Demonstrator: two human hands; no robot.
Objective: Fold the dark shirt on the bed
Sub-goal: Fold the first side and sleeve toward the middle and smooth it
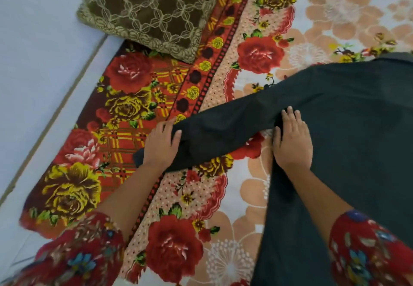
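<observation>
The dark shirt [348,134] lies spread on the flowered bedsheet [178,236], its body on the right and one long sleeve stretched out to the left. My left hand [162,146] grips the sleeve near its cuff, thumb on top of the cloth and fingers curled round its edge. My right hand [292,139] lies flat on the shirt where the sleeve meets the body, fingers straight and pressing down. The shirt's collar shows at the upper right edge.
A brown cushion with a gold lace cover [152,11] sits at the head of the bed, upper left. The bed's left edge meets a pale floor or wall [33,62]. My flowered red sleeves fill the lower corners.
</observation>
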